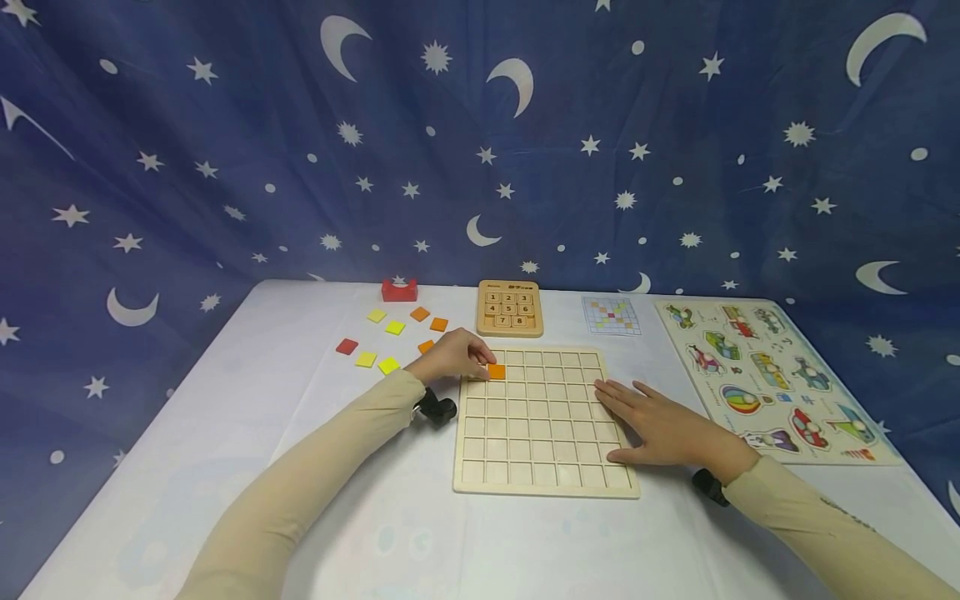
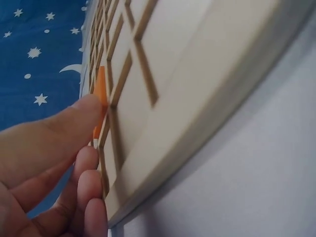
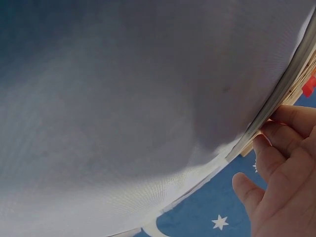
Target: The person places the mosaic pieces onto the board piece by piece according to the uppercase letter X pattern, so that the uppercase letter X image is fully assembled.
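Observation:
A square wooden grid board (image 1: 551, 430) lies on the white-covered table. Over its upper left corner, my left hand (image 1: 452, 356) holds a small orange square tile (image 1: 497, 372) by its edge. In the left wrist view the thumb (image 2: 81, 116) presses against the orange tile (image 2: 101, 81), which sits tilted or low at the grid's ridges; the index fingertip is hidden. Along the board's right edge rests my right hand (image 1: 660, 427), fingers spread and fairly straight. The right wrist view shows its fingertips (image 3: 279, 133) touching that edge.
Loose yellow tiles (image 1: 365, 359), orange tiles (image 1: 420, 313) and a red tile (image 1: 347, 346) lie left of the board. Behind stand a red holder (image 1: 400, 291), a wooden number puzzle (image 1: 510, 308) and a pattern card (image 1: 612, 316). A picture puzzle board (image 1: 776, 375) lies at right.

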`<act>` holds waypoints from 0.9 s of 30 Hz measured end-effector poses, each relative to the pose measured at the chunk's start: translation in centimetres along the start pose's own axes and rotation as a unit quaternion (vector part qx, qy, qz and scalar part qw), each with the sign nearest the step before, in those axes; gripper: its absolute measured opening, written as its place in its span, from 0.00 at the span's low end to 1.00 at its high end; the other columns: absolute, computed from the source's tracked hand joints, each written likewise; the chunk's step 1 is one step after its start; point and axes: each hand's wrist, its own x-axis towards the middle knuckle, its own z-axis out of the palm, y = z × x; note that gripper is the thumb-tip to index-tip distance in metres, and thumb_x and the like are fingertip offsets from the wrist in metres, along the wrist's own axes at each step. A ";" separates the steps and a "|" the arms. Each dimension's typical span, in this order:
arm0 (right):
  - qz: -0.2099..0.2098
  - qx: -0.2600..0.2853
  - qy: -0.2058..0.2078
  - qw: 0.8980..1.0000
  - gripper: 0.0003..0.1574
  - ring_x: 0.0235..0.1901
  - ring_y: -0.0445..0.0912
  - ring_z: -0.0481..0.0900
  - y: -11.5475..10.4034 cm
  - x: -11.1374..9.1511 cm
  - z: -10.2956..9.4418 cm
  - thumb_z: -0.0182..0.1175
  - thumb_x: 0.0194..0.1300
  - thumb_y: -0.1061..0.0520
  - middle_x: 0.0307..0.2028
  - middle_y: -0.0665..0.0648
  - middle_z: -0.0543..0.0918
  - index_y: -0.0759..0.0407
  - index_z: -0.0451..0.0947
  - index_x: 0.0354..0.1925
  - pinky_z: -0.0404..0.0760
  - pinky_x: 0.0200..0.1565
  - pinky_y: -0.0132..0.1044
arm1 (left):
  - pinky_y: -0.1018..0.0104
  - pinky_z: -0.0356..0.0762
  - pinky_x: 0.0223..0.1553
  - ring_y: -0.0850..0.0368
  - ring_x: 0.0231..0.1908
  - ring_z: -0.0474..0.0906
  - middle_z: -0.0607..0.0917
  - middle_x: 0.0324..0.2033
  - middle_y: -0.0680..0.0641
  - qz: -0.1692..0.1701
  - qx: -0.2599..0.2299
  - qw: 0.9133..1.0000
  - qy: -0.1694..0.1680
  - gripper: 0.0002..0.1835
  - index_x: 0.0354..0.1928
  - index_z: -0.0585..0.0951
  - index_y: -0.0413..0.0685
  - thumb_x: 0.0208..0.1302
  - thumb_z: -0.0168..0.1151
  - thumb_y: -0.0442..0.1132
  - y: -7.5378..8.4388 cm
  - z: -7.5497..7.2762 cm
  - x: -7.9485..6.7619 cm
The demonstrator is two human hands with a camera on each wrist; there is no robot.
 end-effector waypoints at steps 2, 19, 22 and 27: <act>0.001 0.000 0.000 1.000 0.59 0.71 0.55 0.54 0.0 0.0 0.0 0.55 0.57 0.27 0.72 0.61 0.55 0.64 0.54 0.70 0.53 0.68 0.56 | 0.77 0.71 0.31 0.65 0.28 0.73 0.85 0.29 0.48 0.006 -0.003 1.000 -0.006 0.11 0.38 0.85 0.40 0.49 0.71 0.31 0.0 -0.1 0.0; 0.004 0.001 -0.014 1.000 0.59 0.71 0.56 0.54 -0.2 0.0 -0.4 0.53 0.57 0.26 0.72 0.62 0.55 0.65 0.53 0.70 0.54 0.68 0.58 | 0.68 0.77 0.46 0.57 0.40 0.77 0.84 0.45 0.40 0.055 -0.043 0.997 -0.008 0.19 0.49 0.81 0.37 0.55 0.68 0.34 -1.6 -4.4 -1.8; 0.005 0.002 -0.016 1.000 0.59 0.71 0.56 0.54 -0.3 0.0 -0.3 0.53 0.57 0.26 0.72 0.62 0.55 0.64 0.53 0.70 0.54 0.68 0.58 | 0.65 0.76 0.48 0.54 0.43 0.77 0.83 0.49 0.40 0.043 -0.042 0.998 0.002 0.19 0.51 0.81 0.39 0.56 0.67 0.34 -1.8 -5.8 -2.6; 0.005 0.001 -0.013 1.000 0.59 0.71 0.56 0.54 -0.3 0.0 -0.3 0.53 0.57 0.26 0.72 0.62 0.55 0.64 0.53 0.70 0.54 0.68 0.58 | 0.59 0.76 0.53 0.50 0.48 0.77 0.81 0.51 0.37 0.035 -0.034 0.999 0.014 0.20 0.53 0.79 0.38 0.57 0.65 0.33 -2.2 -8.1 -4.0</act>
